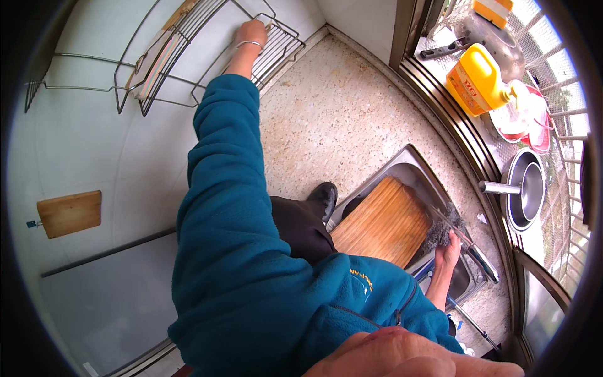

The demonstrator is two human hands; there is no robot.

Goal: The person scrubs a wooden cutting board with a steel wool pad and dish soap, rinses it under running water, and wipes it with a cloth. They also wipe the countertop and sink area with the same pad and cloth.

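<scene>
My left hand (250,34), with a bracelet at the wrist, reaches to the end section of a wall-mounted wire rack (278,52). Its fingers curl at the bars; whether they hold anything is hidden. On the other side, my right hand (447,252) is over the rim of a stainless-steel sink (411,153). Its fingertips are at a dark grey mesh-like cloth or scrubber (440,233) and a long metal piece (483,264), seemingly the faucet; the grip is unclear. A wooden cutting board (381,224) leans in the sink and looks wet near its far end.
Left along the rack stand boards, one with striped edges (158,63). A small wooden board (69,214) hangs on the wall. A speckled counter (320,108) surrounds the sink. The window ledge holds a yellow jug (475,80), a pan (499,47) and nested steel pots (524,195).
</scene>
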